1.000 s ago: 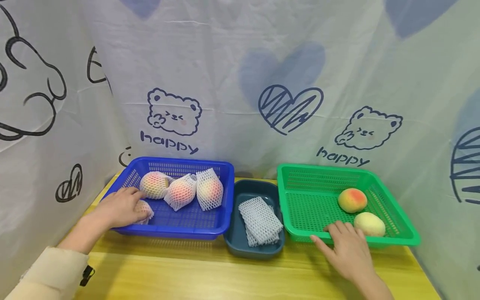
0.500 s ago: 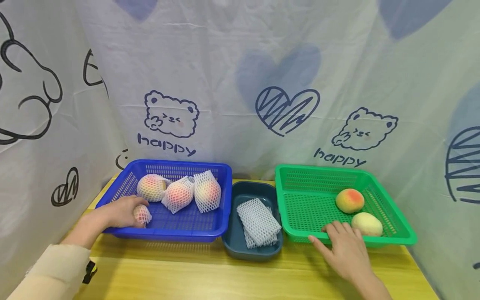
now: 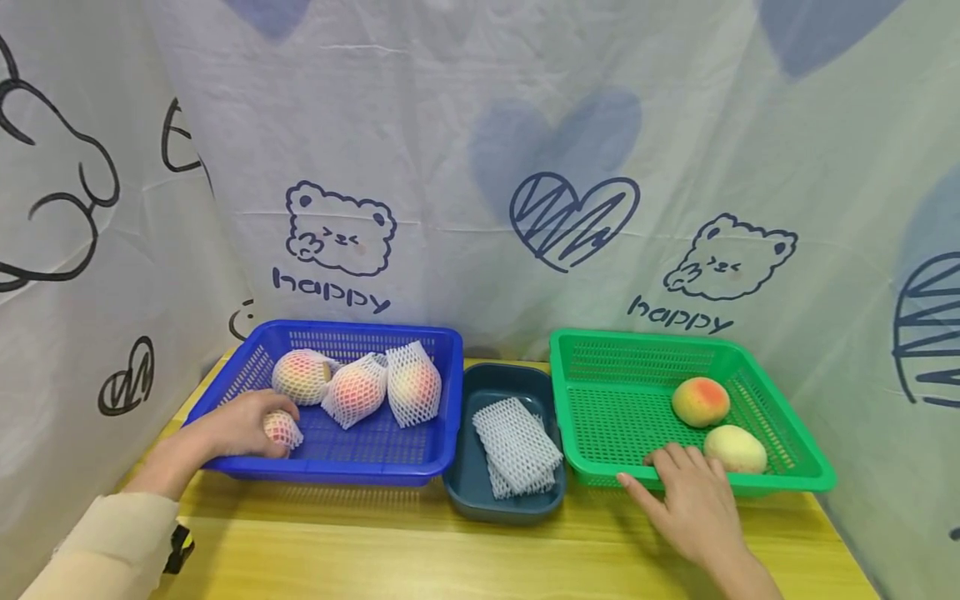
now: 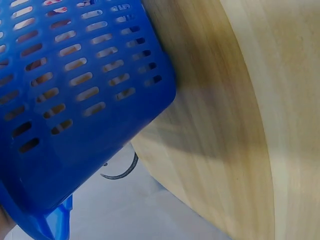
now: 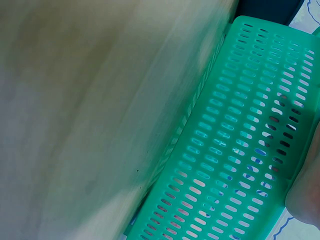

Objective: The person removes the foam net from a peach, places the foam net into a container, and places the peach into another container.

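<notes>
In the head view, my left hand (image 3: 243, 423) reaches over the near left corner of the blue basket (image 3: 352, 479) and holds a peach in a white foam net (image 3: 282, 429). Its fingers curl round the fruit and hide part of it. Three more netted peaches lie in that basket, one of them a netted peach (image 3: 414, 383) at the right. My right hand (image 3: 697, 500) rests with loose fingers over the front rim of the green basket (image 3: 600, 475). Inside lie a red-yellow peach (image 3: 701, 402) and a pale yellow peach (image 3: 735, 450), the latter beside my fingers.
A dark teal tub (image 3: 506, 510) stands between the two baskets, with white foam nets (image 3: 517, 446) stacked inside. Everything stands on a wooden table (image 3: 420, 558). A printed white curtain (image 3: 465, 292) hangs behind and at both sides.
My left hand has shifted slightly around the netted peach at the corner, and more of that fruit shows now. My right hand stays on the green rim. The head view has shifted a little.
</notes>
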A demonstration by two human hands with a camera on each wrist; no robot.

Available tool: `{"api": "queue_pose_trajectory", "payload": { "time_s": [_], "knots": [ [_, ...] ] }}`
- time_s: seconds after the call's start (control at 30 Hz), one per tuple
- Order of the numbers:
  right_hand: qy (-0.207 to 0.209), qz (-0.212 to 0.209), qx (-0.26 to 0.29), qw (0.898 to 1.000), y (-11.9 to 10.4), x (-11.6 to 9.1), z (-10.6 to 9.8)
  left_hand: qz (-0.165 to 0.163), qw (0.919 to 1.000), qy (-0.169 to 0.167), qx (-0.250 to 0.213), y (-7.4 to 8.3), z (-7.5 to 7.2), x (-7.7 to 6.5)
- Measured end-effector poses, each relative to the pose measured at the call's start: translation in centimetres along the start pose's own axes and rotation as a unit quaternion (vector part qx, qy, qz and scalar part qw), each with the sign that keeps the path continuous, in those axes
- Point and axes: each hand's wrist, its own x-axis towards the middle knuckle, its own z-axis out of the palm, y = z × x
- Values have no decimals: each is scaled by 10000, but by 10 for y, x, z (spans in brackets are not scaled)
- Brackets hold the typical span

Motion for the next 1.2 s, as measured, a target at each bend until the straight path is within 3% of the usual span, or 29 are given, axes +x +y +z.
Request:
{"api": "queue_pose_trajectory", "payload": {
  "time_s": [0.23,0.53,0.83,1.2],
  "knots": [
    [-10,14,11,10000,0,0,0,4,9999,97,-132,0,0,-1],
    [54,-2,77,10000,-1,2,1,154,9988,457,-112,3,-4,-3],
    [43,-10,63,10000,-1,3,1,369,9922,1182,-114,7,-6,-8],
    [45,50,92,9999,-1,0,-1,431,9765,2037,-561,41,-5,-7]
  ]
}}
